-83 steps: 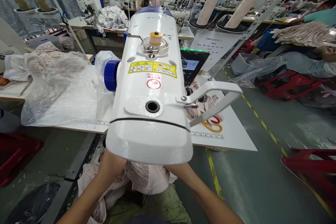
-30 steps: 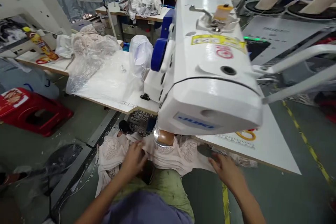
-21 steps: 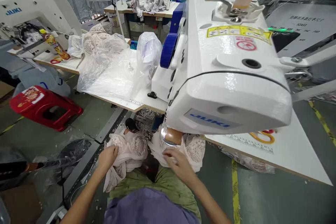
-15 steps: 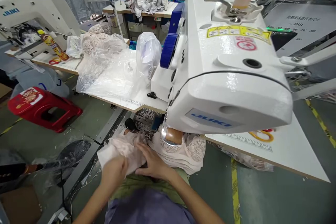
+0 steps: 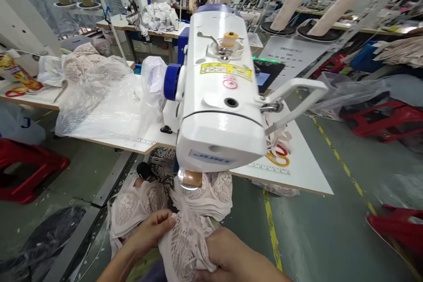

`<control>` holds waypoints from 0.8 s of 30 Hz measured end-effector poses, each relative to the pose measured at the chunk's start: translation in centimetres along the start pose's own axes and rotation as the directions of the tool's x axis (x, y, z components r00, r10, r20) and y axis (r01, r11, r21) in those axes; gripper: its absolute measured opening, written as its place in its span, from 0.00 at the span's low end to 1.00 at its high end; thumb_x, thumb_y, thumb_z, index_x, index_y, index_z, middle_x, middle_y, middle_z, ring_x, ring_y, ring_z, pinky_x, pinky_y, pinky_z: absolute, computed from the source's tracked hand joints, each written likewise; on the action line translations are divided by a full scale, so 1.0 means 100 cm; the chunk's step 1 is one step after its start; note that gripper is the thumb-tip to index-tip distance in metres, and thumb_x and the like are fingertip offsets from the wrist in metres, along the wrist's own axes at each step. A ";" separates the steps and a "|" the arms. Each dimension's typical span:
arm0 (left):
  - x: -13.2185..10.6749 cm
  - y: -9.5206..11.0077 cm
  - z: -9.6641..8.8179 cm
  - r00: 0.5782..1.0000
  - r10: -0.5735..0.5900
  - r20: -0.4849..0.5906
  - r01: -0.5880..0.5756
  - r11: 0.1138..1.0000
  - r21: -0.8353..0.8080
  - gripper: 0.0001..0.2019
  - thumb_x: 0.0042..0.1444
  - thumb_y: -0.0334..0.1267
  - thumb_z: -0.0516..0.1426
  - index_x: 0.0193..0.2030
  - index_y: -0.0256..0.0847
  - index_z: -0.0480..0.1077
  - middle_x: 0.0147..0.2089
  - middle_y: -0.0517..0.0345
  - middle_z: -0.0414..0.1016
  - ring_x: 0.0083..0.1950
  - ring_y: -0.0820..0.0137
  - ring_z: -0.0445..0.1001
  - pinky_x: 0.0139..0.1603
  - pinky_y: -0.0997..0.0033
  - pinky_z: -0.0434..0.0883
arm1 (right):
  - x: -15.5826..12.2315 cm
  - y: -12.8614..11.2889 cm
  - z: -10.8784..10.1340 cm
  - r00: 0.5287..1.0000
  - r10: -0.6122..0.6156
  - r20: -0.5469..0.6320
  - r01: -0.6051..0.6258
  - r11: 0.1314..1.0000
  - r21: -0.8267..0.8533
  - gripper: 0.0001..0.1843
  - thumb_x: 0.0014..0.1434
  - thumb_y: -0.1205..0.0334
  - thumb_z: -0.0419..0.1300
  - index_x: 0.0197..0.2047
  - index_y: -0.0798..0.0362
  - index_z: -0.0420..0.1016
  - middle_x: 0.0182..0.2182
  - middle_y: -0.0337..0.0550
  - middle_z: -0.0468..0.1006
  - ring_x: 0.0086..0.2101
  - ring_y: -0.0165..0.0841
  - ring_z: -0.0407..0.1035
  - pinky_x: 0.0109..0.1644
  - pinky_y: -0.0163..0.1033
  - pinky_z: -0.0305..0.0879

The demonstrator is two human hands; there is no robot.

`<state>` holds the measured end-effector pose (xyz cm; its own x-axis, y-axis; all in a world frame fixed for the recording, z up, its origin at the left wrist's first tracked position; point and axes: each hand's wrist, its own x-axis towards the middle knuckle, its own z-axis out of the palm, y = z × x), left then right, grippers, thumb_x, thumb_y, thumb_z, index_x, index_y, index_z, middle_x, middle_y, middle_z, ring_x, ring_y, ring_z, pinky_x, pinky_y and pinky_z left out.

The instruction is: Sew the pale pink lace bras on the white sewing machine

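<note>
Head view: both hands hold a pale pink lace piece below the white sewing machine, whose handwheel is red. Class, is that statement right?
Not quite. In the head view the handwheel on the sewing machine is blue, not red. The rest holds: left hand and right hand both grip the pale pink lace piece below the machine.

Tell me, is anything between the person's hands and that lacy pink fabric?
Nothing visible. The left hand and right hand both grip the lace piece directly, low in front of the white sewing machine, whose head hangs above it.
</note>
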<state>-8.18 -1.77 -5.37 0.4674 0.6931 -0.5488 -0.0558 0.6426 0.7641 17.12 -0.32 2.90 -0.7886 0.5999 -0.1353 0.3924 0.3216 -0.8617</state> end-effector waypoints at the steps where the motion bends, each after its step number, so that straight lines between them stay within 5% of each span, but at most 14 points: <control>1: 0.004 0.008 0.007 1.000 0.025 0.009 -0.026 0.996 0.082 0.23 0.57 0.59 0.59 0.31 0.39 0.63 0.29 0.64 0.58 0.28 0.76 0.55 0.30 0.75 0.56 | -0.007 -0.001 -0.008 0.997 0.037 0.062 -0.036 0.999 -0.020 0.14 0.61 0.51 0.63 0.27 0.48 0.75 0.23 0.34 0.75 0.25 0.30 0.65 0.30 0.33 0.55; 3: 0.008 0.028 0.023 0.992 0.126 0.029 -0.129 0.952 0.278 0.23 0.60 0.59 0.56 0.30 0.39 0.62 0.28 0.63 0.57 0.29 0.75 0.54 0.30 0.75 0.54 | -0.019 0.001 -0.024 0.978 0.167 0.127 -0.157 0.984 -0.080 0.13 0.59 0.51 0.66 0.28 0.49 0.75 0.22 0.33 0.73 0.22 0.30 0.63 0.27 0.33 0.53; 6: 0.009 0.060 0.051 0.945 0.308 0.108 -0.321 0.819 0.476 0.22 0.65 0.53 0.51 0.26 0.39 0.58 0.26 0.64 0.54 0.29 0.74 0.54 0.30 0.73 0.52 | -0.027 0.010 -0.041 0.930 0.342 -0.134 -0.352 0.934 -0.063 0.24 0.48 0.43 0.72 0.44 0.47 0.78 0.31 0.39 0.78 0.31 0.38 0.70 0.35 0.36 0.62; 8: 0.008 0.078 0.068 0.913 0.352 0.206 -0.407 0.747 0.526 0.21 0.67 0.48 0.49 0.24 0.40 0.55 0.24 0.64 0.52 0.27 0.75 0.52 0.29 0.72 0.51 | -0.022 0.018 -0.043 0.919 0.283 -0.275 -0.287 0.957 0.026 0.41 0.44 0.36 0.72 0.57 0.47 0.72 0.43 0.48 0.78 0.44 0.46 0.71 0.49 0.43 0.65; 11: 0.007 0.096 0.080 0.905 0.347 0.248 -0.424 0.671 0.609 0.19 0.67 0.43 0.48 0.24 0.39 0.55 0.24 0.64 0.54 0.27 0.75 0.53 0.29 0.72 0.51 | -0.004 0.029 -0.039 0.958 0.132 -0.256 -0.076 0.973 0.217 0.34 0.50 0.30 0.64 0.47 0.50 0.78 0.38 0.46 0.77 0.40 0.41 0.71 0.46 0.40 0.65; 14: 0.010 0.112 0.070 0.923 0.383 0.031 -0.283 0.623 0.729 0.20 0.62 0.47 0.53 0.22 0.40 0.57 0.22 0.64 0.56 0.26 0.75 0.55 0.27 0.73 0.51 | 0.019 0.036 -0.036 0.928 0.154 -0.341 -0.028 0.938 0.347 0.31 0.59 0.32 0.56 0.26 0.53 0.71 0.22 0.36 0.66 0.25 0.31 0.61 0.30 0.34 0.55; 19: 0.017 0.138 0.039 0.887 0.393 -0.242 -0.099 0.674 0.732 0.22 0.57 0.54 0.56 0.20 0.41 0.60 0.18 0.65 0.53 0.22 0.74 0.53 0.24 0.73 0.51 | 0.050 0.038 -0.050 0.856 0.237 -0.459 -0.093 0.945 0.315 0.28 0.62 0.38 0.56 0.22 0.53 0.65 0.20 0.36 0.62 0.25 0.30 0.58 0.28 0.34 0.53; 21: 0.021 0.146 0.035 0.844 0.455 -0.284 -0.106 0.661 0.743 0.22 0.56 0.52 0.56 0.17 0.42 0.59 0.16 0.65 0.50 0.21 0.73 0.53 0.23 0.73 0.55 | 0.058 0.039 -0.056 0.848 0.237 -0.473 -0.089 0.945 0.314 0.26 0.62 0.39 0.56 0.23 0.52 0.69 0.20 0.38 0.65 0.27 0.34 0.63 0.31 0.35 0.59; 24: 0.027 0.155 0.036 0.779 0.580 -0.239 -0.226 0.615 0.755 0.17 0.56 0.51 0.54 0.21 0.44 0.68 0.17 0.61 0.60 0.28 0.65 0.67 0.35 0.69 0.70 | 0.064 0.044 -0.063 0.829 0.229 -0.510 -0.067 0.946 0.316 0.22 0.61 0.41 0.59 0.26 0.50 0.75 0.22 0.40 0.71 0.33 0.39 0.69 0.37 0.39 0.67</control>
<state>-4.60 8.87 6.19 0.1210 0.9905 -0.0656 0.5265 -0.0080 0.8501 16.72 9.53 1.30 -0.3231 0.9445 -0.0599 0.2744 0.0328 -0.9611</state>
